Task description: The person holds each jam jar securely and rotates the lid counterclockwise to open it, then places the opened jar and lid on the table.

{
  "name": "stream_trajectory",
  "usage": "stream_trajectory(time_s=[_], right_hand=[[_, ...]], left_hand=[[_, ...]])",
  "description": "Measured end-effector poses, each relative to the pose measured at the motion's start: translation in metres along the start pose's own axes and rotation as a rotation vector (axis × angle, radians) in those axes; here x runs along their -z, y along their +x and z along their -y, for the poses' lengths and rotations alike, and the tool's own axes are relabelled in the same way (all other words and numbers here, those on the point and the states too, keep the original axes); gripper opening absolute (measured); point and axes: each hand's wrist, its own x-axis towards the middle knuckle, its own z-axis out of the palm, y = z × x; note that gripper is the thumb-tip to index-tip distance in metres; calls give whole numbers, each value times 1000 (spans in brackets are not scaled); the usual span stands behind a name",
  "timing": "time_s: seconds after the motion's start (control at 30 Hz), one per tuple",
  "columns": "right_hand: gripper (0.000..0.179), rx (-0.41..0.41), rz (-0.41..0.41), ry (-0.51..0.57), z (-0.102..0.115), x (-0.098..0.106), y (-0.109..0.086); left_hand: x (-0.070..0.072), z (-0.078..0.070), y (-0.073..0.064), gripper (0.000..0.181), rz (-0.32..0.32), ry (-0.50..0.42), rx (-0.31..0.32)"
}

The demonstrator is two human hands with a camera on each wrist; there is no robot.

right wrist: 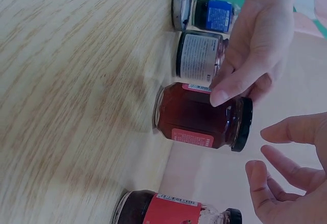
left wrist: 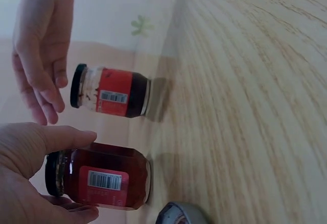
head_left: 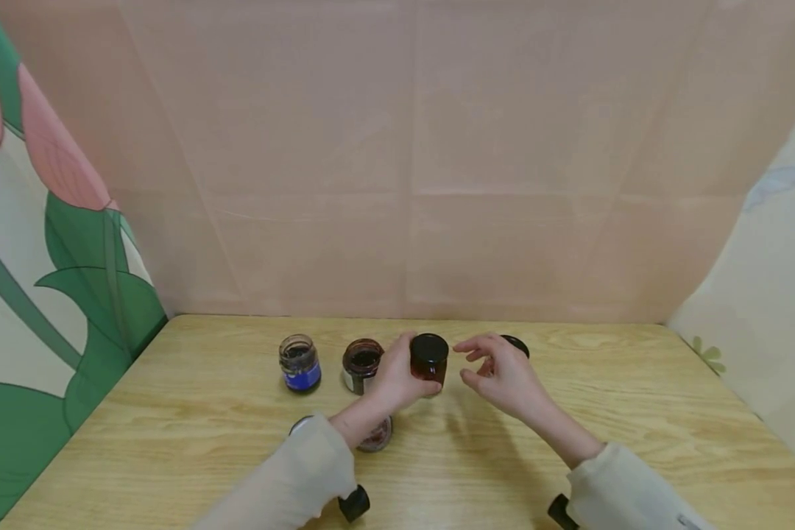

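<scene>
Dark red contents show through the glass of the capped jar (right wrist: 196, 113), gripped upright by the left hand (head_left: 397, 379) between two others. Right hand (head_left: 503, 375): fingers parted, slightly bent, empty, just beside it. Blue-labelled jar (head_left: 300, 364) and white-labelled jar (right wrist: 199, 55): open-mouthed, dark matter inside. Red-labelled jar (left wrist: 113, 92): capped, dark at base. Table (head_left: 649, 397): back edge near the jars; bare wood extends right of the right forearm
</scene>
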Motion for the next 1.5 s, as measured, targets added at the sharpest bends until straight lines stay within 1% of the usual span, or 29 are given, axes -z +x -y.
stream_trajectory(time_s=[0.2, 0.33, 0.37, 0.47, 0.53, 0.57, 0.6, 0.67, 0.8, 0.93, 1.13, 1.23, 1.37, 1.5], right_hand=[[28, 2, -5, -11, -1, -2, 1], [29, 2, -5, -13, -1, -3, 2], [29, 1, -4, -10, -1, -4, 2], [29, 0, -4, -2, -2, -4, 2], [29, 2, -10, -3, -2, -5, 2], [29, 3, -12, -3, -2, -5, 2], [29, 4, -13, -4, -2, -5, 2], [28, 4, -11, -3, -2, -5, 2], [28, -4, -1, 3, -2, -5, 1], [29, -15, 4, 16, -2, -6, 1], [31, -35, -20, 27, -4, -9, 0], [34, -75, -39, 31, -6, -9, 1], [43, -126, -38, 38, -7, -9, 2], [48, -135, -33, 39, -6, -9, 3]], left_hand=[[-7, 7, 1, 78, -4, -25, -4], [-15, 13, 0, 67, -32, -10, -29], [-18, 19, 2, 65, -48, 13, -51], [-21, 21, 1, 63, -59, 22, -48], [-22, 22, 2, 64, -56, 15, -27], [-22, 21, 2, 65, -51, 10, -16], [-20, 17, 2, 65, -40, -7, 11], [-21, 18, 2, 66, -32, -3, 27], [-21, 18, 3, 66, -19, 12, 41], [-19, 18, 5, 63, -27, 31, 64], [-18, 19, 5, 59, -41, 55, 67], [-16, 16, 1, 62, -39, 51, 62], [-15, 10, -3, 62, -28, 37, 65], [-12, 7, -7, 64, -23, 24, 71]])
